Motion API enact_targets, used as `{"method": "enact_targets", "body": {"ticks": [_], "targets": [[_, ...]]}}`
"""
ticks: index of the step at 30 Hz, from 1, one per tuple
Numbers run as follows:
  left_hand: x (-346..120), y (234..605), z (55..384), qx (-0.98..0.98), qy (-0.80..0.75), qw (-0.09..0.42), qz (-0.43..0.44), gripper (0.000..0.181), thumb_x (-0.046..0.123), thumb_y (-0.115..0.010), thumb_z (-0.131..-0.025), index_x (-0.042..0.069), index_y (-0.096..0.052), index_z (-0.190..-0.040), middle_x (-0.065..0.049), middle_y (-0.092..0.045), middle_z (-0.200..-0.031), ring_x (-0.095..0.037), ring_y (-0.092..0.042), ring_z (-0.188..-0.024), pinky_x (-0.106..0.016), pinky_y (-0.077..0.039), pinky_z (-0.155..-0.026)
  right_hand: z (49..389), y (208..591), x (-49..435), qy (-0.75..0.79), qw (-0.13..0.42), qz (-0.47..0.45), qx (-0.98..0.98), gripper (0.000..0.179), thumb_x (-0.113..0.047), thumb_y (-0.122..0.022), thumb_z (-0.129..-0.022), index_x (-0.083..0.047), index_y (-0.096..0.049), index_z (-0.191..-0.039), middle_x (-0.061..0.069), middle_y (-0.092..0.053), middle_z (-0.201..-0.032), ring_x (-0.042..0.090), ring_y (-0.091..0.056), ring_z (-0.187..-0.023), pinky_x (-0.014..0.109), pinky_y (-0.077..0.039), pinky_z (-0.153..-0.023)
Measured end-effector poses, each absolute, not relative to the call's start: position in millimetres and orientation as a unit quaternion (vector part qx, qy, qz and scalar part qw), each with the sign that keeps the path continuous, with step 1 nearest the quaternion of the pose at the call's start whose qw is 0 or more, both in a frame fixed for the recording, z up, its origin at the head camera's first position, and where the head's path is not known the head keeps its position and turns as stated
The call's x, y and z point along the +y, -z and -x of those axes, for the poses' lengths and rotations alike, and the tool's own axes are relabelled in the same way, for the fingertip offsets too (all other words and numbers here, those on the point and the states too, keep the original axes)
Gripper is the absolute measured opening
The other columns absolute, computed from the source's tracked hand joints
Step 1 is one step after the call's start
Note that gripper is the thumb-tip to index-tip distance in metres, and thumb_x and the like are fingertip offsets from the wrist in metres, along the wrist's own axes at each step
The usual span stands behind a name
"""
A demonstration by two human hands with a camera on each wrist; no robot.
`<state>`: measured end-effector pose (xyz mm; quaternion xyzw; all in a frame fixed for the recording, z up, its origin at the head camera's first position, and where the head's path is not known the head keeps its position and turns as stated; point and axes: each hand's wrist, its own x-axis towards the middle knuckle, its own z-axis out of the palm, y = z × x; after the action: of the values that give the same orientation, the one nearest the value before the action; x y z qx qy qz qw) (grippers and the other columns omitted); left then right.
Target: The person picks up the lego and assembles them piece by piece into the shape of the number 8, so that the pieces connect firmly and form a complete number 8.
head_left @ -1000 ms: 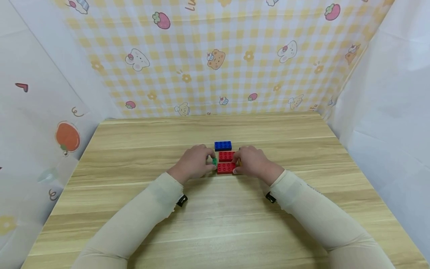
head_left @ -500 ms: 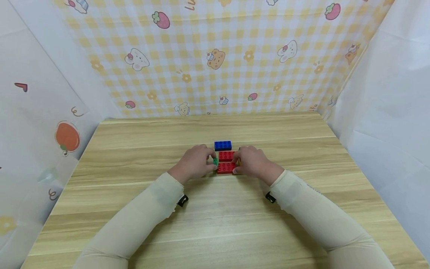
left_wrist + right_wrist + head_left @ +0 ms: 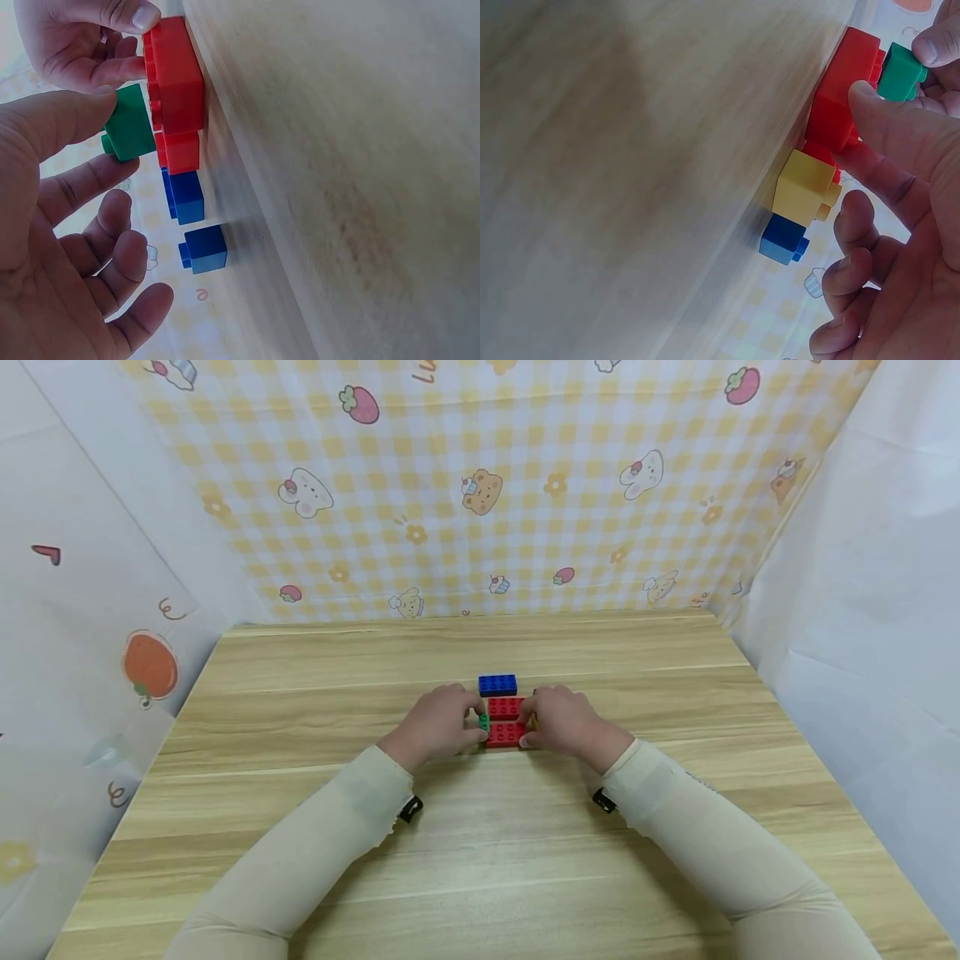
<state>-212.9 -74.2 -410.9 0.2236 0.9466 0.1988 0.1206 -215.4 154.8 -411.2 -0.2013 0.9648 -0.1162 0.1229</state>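
My left hand [image 3: 442,720] pinches a small green brick [image 3: 130,124] between thumb and index finger, its other fingers loosely bent. The green brick is right at the studs of the near red brick [image 3: 842,94], over that brick's left end in the head view. My right hand [image 3: 562,720] grips this red brick near its right end with thumb and index finger. Just behind lies a second red brick [image 3: 504,707], partly covered by the right hand's fingers. A yellow brick [image 3: 802,184] shows beside the right fingers in the right wrist view, mostly hidden from the head camera.
A long blue brick [image 3: 498,685] lies behind the red ones. Two blue blocks, a nearer one [image 3: 187,197] and a farther one [image 3: 205,249], appear in the left wrist view. The wooden table [image 3: 480,860] ends at a checked cloth [image 3: 480,552] behind.
My left hand has shifted slightly right with the green brick, which has come over the left end of the near red brick. The right hand has stayed in place.
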Motion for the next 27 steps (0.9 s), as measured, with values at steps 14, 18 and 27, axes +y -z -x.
{"method": "enact_targets", "body": {"ticks": [14, 18, 27], "targets": [[-71.8, 412.5, 213.5, 0.947, -0.199, 0.122, -0.221, 0.029, 0.033, -0.076, -0.097, 0.017, -0.073, -0.12, -0.003, -0.063, -0.11, -0.02, -0.057, -0.098, -0.039, -0.051, -0.088, 215.5, 411.3, 154.6, 0.107, 0.123, 0.201, 0.966, 0.023, -0.035, -0.088, -0.088, -0.02, -0.079, -0.104, -0.002, -0.062, -0.091, 0.023, -0.056, -0.087, 0.042, -0.047, -0.071], [-70.7, 412.6, 213.4, 0.947, -0.197, 0.121, -0.222, 0.028, 0.033, -0.076, -0.097, 0.017, -0.073, -0.12, -0.003, -0.063, -0.11, -0.02, -0.057, -0.098, -0.039, -0.051, -0.088, 215.7, 411.8, 154.9, 0.107, 0.122, 0.202, 0.966, 0.024, -0.035, -0.088, -0.088, -0.02, -0.079, -0.105, -0.002, -0.063, -0.091, 0.023, -0.056, -0.087, 0.043, -0.047, -0.072], [-68.7, 412.3, 213.1, 0.949, -0.192, 0.122, -0.217, 0.029, 0.034, -0.076, -0.097, 0.017, -0.073, -0.119, -0.003, -0.062, -0.111, -0.022, -0.056, -0.1, -0.04, -0.051, -0.09, 216.1, 412.4, 154.7, 0.106, 0.121, 0.202, 0.966, 0.024, -0.035, -0.088, -0.088, -0.02, -0.079, -0.104, -0.002, -0.063, -0.091, 0.023, -0.057, -0.087, 0.044, -0.048, -0.072]]}}
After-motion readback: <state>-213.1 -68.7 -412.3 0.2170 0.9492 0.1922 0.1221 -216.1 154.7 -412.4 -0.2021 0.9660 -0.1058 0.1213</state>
